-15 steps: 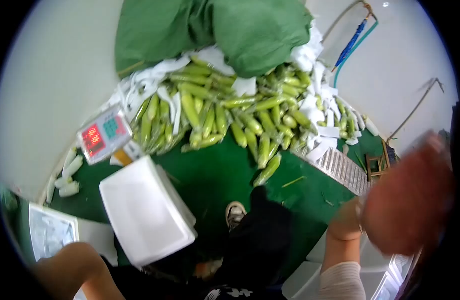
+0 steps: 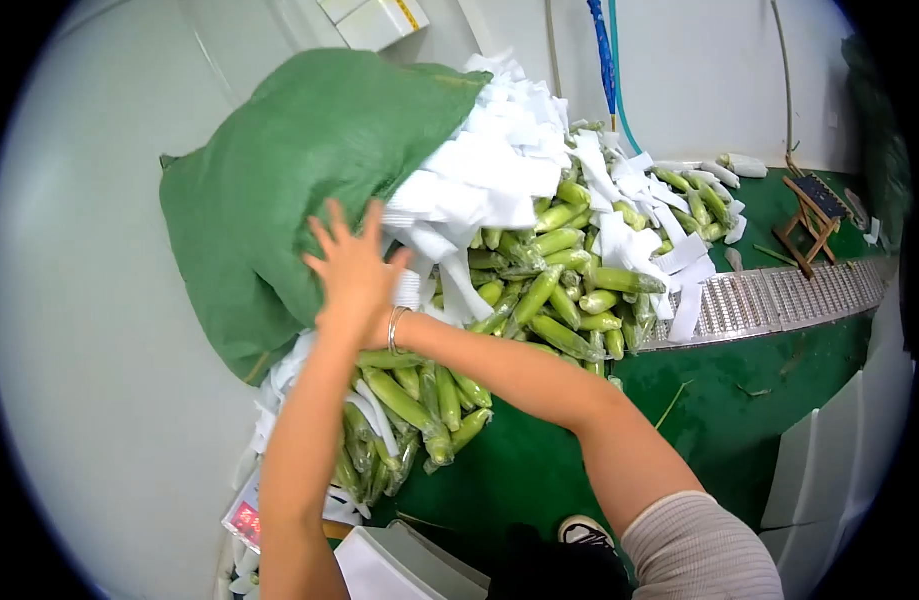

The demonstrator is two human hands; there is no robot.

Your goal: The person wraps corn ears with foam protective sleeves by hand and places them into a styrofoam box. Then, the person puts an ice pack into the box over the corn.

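Both my arms reach forward to a big green sack [image 2: 270, 190]. My left hand [image 2: 355, 265] has its fingers spread in front of the sack's lower right side. My right hand [image 2: 382, 300], with a bracelet at the wrist, is largely hidden behind my left hand and wrist, so its fingers are hard to make out. White foam strips [image 2: 490, 165] spill from the sack's opening, to the right of my hands. Below and right of them lie green corn cobs [image 2: 555, 300] in clear wrap, piled on the green floor.
A white foam box [image 2: 380, 570] and a scale with a red display [image 2: 245, 520] stand at the bottom left. A metal drain grate [image 2: 760, 300], a small wooden stool [image 2: 812, 220] and white boxes [image 2: 830, 450] are to the right. A blue umbrella [image 2: 604, 50] hangs on the wall.
The view has shifted toward the sack. My hands have come from the lower edges to the sack, and the sack's foam-filled opening now shows. The dark red thing near my right hand is out of view.
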